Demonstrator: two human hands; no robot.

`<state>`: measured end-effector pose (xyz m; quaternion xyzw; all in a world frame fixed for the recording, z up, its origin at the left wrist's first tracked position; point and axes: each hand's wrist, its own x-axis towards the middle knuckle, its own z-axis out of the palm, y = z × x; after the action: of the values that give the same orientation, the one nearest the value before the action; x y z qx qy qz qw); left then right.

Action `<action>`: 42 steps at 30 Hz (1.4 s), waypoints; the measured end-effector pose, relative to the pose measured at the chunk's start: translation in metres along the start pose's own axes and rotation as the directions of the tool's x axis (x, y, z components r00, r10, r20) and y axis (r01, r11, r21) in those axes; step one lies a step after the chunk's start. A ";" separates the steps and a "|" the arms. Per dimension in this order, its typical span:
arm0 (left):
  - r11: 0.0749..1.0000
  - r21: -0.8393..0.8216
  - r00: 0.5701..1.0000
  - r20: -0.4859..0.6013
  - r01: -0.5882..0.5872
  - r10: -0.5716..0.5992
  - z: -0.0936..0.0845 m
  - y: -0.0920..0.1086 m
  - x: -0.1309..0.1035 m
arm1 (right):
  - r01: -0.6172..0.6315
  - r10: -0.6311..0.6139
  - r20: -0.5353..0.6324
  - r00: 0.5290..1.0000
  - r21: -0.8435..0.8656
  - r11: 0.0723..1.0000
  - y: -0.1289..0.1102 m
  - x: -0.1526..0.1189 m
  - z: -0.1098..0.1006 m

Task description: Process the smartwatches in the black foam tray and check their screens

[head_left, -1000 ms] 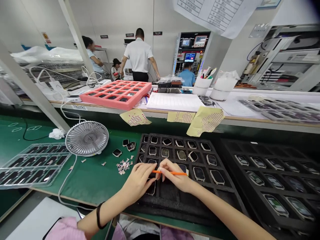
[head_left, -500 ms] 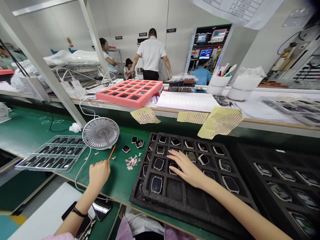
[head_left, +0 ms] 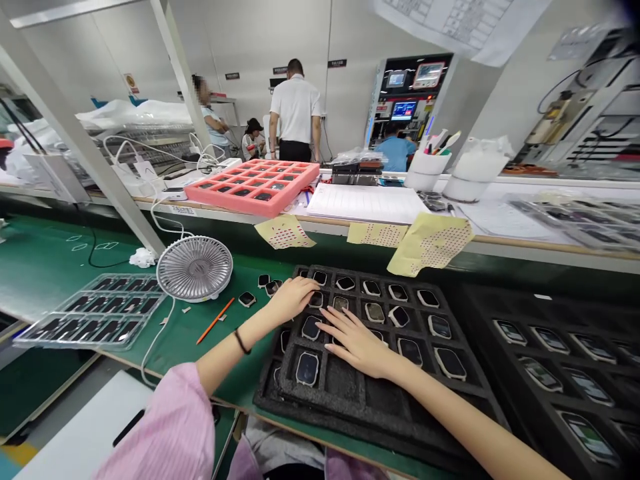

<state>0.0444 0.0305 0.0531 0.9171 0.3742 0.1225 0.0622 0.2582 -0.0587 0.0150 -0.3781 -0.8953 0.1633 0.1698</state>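
A black foam tray (head_left: 327, 400) holds several square watch cases with dark faces in its compartments. My left hand (head_left: 290, 300) reaches over the tray's left side, fingers stretched toward a watch case (head_left: 315, 300); its thumb is hidden. My right hand (head_left: 357, 341) lies palm down over the middle compartments, fingers spread, covering part of what is below. Just left of its fingertips sits another watch case (head_left: 311, 327). In the front left compartment lies a further watch case (head_left: 307, 369). An orange stick (head_left: 215, 321) rests on the green table (head_left: 240, 360).
A round grey fan (head_left: 195, 268) stands left, beside a clear plastic tray (head_left: 95, 310) of dark parts. A loose watch case (head_left: 247, 299) lies near the tray. Another foam tray (head_left: 480, 313) is at right. A pink tray (head_left: 280, 203) sits on the shelf; people are beyond.
My left hand has put down the orange stick and moved right to the tray. My right hand has shifted slightly left, its fingers still spread. The standing person's arms have dropped.
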 end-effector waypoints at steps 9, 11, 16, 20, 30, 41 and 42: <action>0.990 -0.025 0.947 0.291 -0.137 0.139 -0.002 -0.042 0.100 | -0.030 0.021 0.046 0.999 0.185 0.982 -0.002 0.001 -0.017; 0.988 -0.023 0.943 0.299 -0.150 0.150 -0.003 -0.043 0.105 | -0.057 0.054 0.018 0.998 0.302 0.951 0.000 0.001 -0.021; 0.972 -0.084 0.934 0.268 -0.221 0.236 -0.008 -0.033 0.111 | -0.067 0.091 -0.041 0.995 0.398 0.915 0.004 0.001 -0.022; 0.934 -0.161 0.895 0.274 -0.318 0.352 -0.006 -0.013 0.127 | -0.035 0.057 -0.053 0.997 0.346 0.938 0.004 0.000 -0.020; 0.915 -0.102 0.824 0.405 -0.391 0.397 0.001 0.006 0.152 | -0.016 0.036 -0.060 0.998 0.308 0.951 0.007 0.001 -0.021; 0.956 -0.036 0.887 0.365 -0.290 0.282 0.002 0.065 0.183 | -0.004 0.022 -0.058 0.998 0.294 0.956 0.009 0.000 -0.018; 0.960 -0.023 0.885 0.380 -0.280 0.268 0.009 0.071 0.187 | -0.002 0.021 -0.064 0.998 0.285 0.959 0.009 0.000 -0.017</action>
<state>0.2238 0.1107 0.0922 0.9678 0.2238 -0.0558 0.1006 0.2712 -0.0505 0.0264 -0.3602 -0.8542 0.2787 0.2511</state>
